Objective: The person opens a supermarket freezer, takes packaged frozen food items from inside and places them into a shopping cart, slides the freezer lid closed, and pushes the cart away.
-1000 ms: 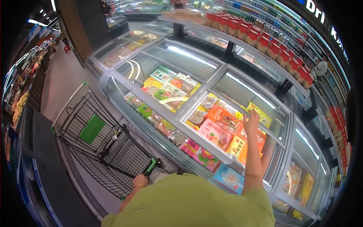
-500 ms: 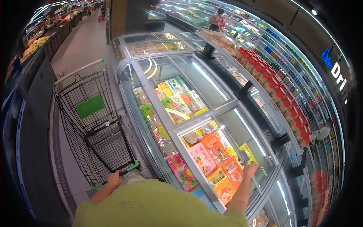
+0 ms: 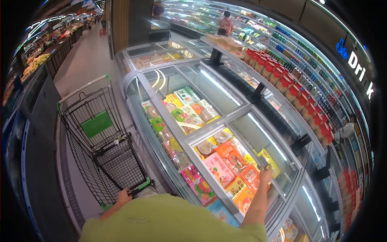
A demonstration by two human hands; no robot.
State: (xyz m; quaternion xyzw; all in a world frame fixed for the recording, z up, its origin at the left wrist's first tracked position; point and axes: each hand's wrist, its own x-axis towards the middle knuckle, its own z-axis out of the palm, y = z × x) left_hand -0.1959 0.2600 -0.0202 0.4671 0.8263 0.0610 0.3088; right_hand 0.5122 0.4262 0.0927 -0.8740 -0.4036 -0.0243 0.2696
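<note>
My left hand (image 3: pixel 124 196) is closed round the handle of a black wire shopping cart (image 3: pixel 119 163) with green trim. Over the glass-topped freezer (image 3: pixel 185 139), my right hand (image 3: pixel 265 174) has its fingers bent at a small dark part (image 3: pixel 263 162) of the sliding lid, near a yellow package (image 3: pixel 271 162). Left of that hand, packaged food shows through the opening: an orange-red box (image 3: pixel 231 157), a pink box (image 3: pixel 218 169) and an orange-yellow box (image 3: pixel 239 194). More packages lie under the glass beyond.
Red-lidded jars (image 3: pixel 284 82) line the freezer's far side, with drink shelves (image 3: pixel 306 66) behind. A person in a patterned top (image 3: pixel 225 26) stands at the back. An aisle (image 3: pixel 82 58) runs along the left past a produce stand (image 3: pixel 35 66).
The view has turned since a second ago, bringing the aisle and drink shelves further in. My right hand has come nearer the lid's dark part; my left hand has stayed on the cart.
</note>
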